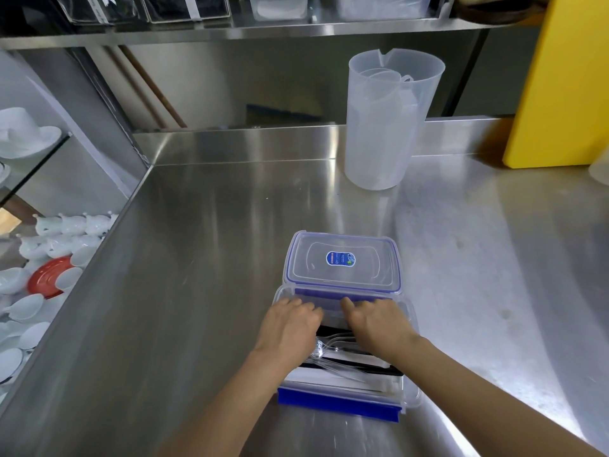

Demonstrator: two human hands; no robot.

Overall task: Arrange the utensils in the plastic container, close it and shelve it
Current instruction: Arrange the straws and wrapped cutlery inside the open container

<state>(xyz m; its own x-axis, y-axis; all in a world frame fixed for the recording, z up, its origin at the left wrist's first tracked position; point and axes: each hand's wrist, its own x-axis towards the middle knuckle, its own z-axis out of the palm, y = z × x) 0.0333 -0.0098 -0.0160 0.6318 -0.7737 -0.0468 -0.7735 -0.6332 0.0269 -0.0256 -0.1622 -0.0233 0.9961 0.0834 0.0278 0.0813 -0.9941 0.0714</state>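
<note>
Nearest you, the container (346, 395) sits open on the steel counter (197, 291), a clear rectangular tub with a blue latch flap along its near edge. Inside lie the utensils (336, 351): thin clear plastic forks heaped over flat black and white pieces, loosely crossed, not lined up. Your 2 hands are down in the far half of the tub. Your left hand (290, 324) lies palm down with fingers spread flat, gripping nothing that you can see; your right hand (375, 321) is the same, flat and loose, fingertips at the far wall. You look to be in the arranging step, pressing or evening out the pile. Just beyond your fingertips rests the lid (342, 262), clear with a blue seal rim and a round blue sticker, touching or overlapping the tub's far edge. Next you will likely need the forks lying flat below the rim, then the lid brought over and its flaps pressed down. Farther back stands a tall frosted jug (382, 127) with smaller ones nested inside, a yellow board (557, 87) leans at the right, and a steel shelf (230, 31) runs overhead.
</note>
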